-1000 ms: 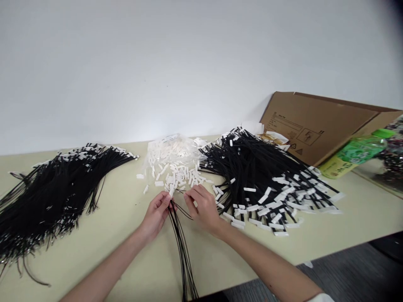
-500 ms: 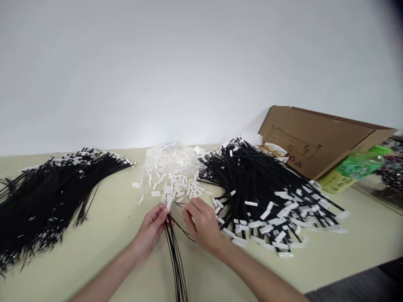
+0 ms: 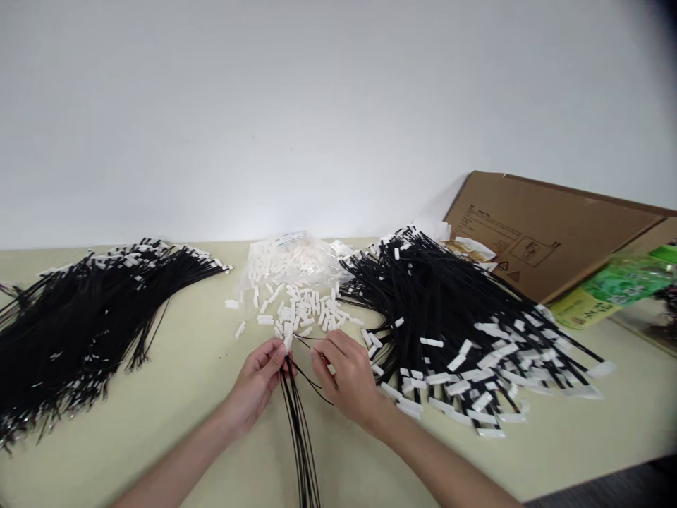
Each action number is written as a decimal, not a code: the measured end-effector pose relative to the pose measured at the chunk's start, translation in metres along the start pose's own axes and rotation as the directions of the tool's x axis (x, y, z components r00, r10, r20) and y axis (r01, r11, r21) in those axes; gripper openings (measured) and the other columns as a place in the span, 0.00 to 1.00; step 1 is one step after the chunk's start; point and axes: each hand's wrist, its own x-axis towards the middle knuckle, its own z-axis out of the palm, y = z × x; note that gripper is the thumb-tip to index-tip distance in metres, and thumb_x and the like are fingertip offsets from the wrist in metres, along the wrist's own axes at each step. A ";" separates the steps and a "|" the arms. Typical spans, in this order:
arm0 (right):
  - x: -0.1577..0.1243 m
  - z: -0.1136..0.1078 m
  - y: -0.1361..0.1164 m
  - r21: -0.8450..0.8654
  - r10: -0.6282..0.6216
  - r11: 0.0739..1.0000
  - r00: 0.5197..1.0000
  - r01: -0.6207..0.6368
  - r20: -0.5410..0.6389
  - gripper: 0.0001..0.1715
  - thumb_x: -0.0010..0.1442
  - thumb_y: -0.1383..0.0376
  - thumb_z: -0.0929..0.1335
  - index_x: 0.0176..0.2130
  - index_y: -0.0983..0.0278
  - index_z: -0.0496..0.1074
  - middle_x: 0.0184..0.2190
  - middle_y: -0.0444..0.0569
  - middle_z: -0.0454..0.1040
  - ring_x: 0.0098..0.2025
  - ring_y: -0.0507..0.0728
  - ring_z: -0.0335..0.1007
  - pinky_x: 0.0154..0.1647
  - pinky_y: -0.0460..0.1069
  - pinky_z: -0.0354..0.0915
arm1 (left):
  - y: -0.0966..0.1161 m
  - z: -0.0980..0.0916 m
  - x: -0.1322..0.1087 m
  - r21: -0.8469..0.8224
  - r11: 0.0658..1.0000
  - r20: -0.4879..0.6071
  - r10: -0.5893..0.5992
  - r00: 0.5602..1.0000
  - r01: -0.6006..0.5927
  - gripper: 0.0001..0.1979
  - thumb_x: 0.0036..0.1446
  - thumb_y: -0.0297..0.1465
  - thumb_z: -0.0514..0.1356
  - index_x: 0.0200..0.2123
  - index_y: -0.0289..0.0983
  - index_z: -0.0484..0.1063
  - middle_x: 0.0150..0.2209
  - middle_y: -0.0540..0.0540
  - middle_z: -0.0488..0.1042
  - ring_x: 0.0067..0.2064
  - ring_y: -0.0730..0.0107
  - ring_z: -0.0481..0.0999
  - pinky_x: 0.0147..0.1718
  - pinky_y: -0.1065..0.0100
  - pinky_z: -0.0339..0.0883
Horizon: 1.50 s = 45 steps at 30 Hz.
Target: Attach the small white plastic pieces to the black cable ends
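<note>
Between thumb and fingers, my left hand (image 3: 264, 367) pinches a white plastic connector (image 3: 288, 335). A bundle of thin black wires (image 3: 299, 430) runs from it down past the lower edge of the view. To its right, my right hand (image 3: 343, 367) is closed, with its fingertips on a thin black wire (image 3: 305, 340) that comes from the connector. Another wire loops below those fingers. The exact wire end in the right fingertips is too small to make out. Just beyond both hands lies a loose heap of small white connectors (image 3: 312, 307).
Behind the heap is a clear plastic bag (image 3: 296, 261) of white pieces. Black wire piles lie at left (image 3: 68, 324) and right (image 3: 434, 303), the right one with white-tipped ends. A cardboard box (image 3: 550, 233) and a green-yellow bottle (image 3: 613, 286) stand at far right, before the wall.
The view has shifted slightly, so the right-hand things sit further right. Both hands keep nearly the same place, the right one drawing slightly away from the connector with the wire.
</note>
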 end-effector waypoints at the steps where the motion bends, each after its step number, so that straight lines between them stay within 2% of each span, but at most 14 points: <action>1: 0.000 0.000 0.000 0.003 0.000 1.000 1.000 0.000 0.001 0.12 0.59 0.70 0.58 0.25 0.65 0.64 0.22 0.46 0.63 0.27 0.52 0.57 0.27 0.46 0.54 | 0.000 0.000 0.000 0.003 1.000 0.000 0.001 1.000 -0.001 0.11 0.47 0.37 0.62 0.27 0.35 0.69 0.25 0.51 0.66 0.28 0.74 0.66 0.30 0.72 0.60; 13: 0.000 0.003 0.000 -0.008 0.007 1.000 1.000 -0.007 0.008 0.12 0.59 0.70 0.59 0.25 0.65 0.64 0.22 0.45 0.62 0.26 0.52 0.57 0.27 0.46 0.53 | -0.003 -0.001 0.000 0.041 0.999 0.007 0.018 1.000 -0.018 0.10 0.49 0.38 0.60 0.28 0.36 0.68 0.24 0.52 0.66 0.28 0.75 0.67 0.30 0.73 0.59; 34: -0.001 0.002 -0.001 -0.015 0.006 1.000 1.000 -0.006 0.015 0.12 0.58 0.70 0.59 0.25 0.64 0.64 0.22 0.45 0.62 0.26 0.52 0.57 0.27 0.46 0.54 | -0.003 0.000 0.000 0.081 0.995 -0.039 0.056 0.998 -0.053 0.11 0.47 0.38 0.62 0.27 0.35 0.68 0.22 0.52 0.66 0.27 0.72 0.66 0.29 0.72 0.58; 41: -0.001 0.003 0.000 -0.030 0.022 0.999 1.000 -0.021 0.021 0.10 0.58 0.70 0.60 0.26 0.65 0.65 0.23 0.47 0.63 0.28 0.53 0.57 0.29 0.47 0.56 | -0.002 -0.001 0.000 0.192 0.975 0.004 0.111 0.994 -0.110 0.11 0.50 0.38 0.59 0.27 0.36 0.68 0.22 0.52 0.66 0.27 0.72 0.66 0.28 0.72 0.57; 45: 0.000 0.001 -0.001 -0.050 0.025 0.998 1.000 -0.025 -0.009 0.07 0.56 0.70 0.61 0.28 0.65 0.66 0.30 0.50 0.66 0.33 0.55 0.57 0.33 0.49 0.58 | -0.001 -0.003 0.000 0.254 0.957 0.037 0.134 0.990 -0.139 0.11 0.51 0.39 0.58 0.26 0.36 0.67 0.22 0.51 0.66 0.27 0.71 0.65 0.28 0.72 0.57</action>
